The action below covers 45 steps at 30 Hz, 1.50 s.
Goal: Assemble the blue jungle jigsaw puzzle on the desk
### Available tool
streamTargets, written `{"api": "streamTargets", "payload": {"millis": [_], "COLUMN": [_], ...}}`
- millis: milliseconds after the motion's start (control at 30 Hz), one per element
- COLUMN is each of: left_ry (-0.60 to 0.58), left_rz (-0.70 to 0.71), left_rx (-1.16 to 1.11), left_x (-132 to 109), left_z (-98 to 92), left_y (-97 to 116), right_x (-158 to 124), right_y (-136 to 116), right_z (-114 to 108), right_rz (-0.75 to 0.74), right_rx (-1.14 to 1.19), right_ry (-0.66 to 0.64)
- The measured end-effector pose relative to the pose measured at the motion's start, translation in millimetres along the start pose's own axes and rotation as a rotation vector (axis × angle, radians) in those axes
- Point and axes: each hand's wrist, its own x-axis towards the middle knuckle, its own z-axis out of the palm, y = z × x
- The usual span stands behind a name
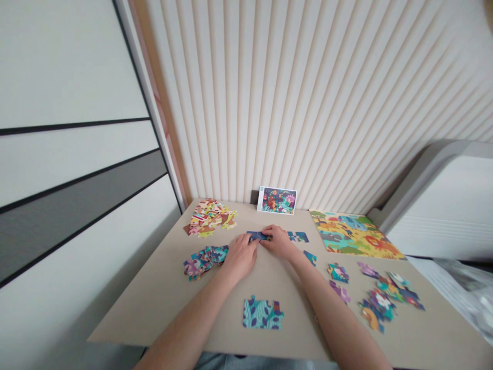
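Dark blue puzzle pieces point(254, 235) lie flat near the middle of the table, partly covered by my fingers. My left hand point(242, 253) is closed, its fingertips pressed on their left and lower edge. From the right, my right hand point(276, 240) holds a piece there, thumb and fingers closed around its edge. More dark blue pieces point(299, 237) lie in line just right of my right hand. A loose blue piece point(310, 257) sits beside my right forearm. Closer to me is a joined teal piece section with purple leaves point(262, 314).
A picture card point(277, 200) leans against the pleated wall. Yellow and pink pieces point(211, 218) are heaped at back left, a purple-teal pile point(204, 261) below them. A finished animal puzzle point(354, 234) lies at back right. Scattered pieces point(379, 303) cover the right side.
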Motion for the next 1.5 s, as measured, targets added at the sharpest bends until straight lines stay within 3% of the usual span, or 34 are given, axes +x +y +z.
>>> {"api": "streamTargets", "payload": {"millis": [200, 600, 767, 933, 1100, 1267, 1400, 1500], "left_ry": [0.000, 0.025, 0.036, 0.041, 0.040, 0.030, 0.021, 0.022], "left_rz": [0.030, 0.038, 0.033, 0.031, 0.031, 0.037, 0.039, 0.036], "left_rx": [-0.031, -0.018, -0.011, -0.027, -0.016, -0.003, 0.009, 0.000], "left_x": [2, 1, 1, 1, 0, 1, 1, -1], "left_z": [5.5, 10.9, 10.1, 8.2, 10.1, 13.1, 12.4, 11.1], "left_y": [-4, -5, -5, -5, -7, -7, -7, -7], "right_x": [2, -1, -6, -14, -38, -63, -59, -44], "right_y": [3, -7, -9, 5, 33, 58, 62, 57], "right_z": [1, 11, 9, -13, -51, -65, -51, -37], "right_rz": [-0.033, 0.065, -0.001, 0.059, 0.085, 0.078, -0.005, -0.073], "right_rx": [0.060, 0.003, -0.010, 0.040, 0.020, -0.106, -0.104, -0.068], "right_ry": [-0.005, 0.083, 0.116, 0.357, 0.412, 0.319, 0.130, 0.071]}}
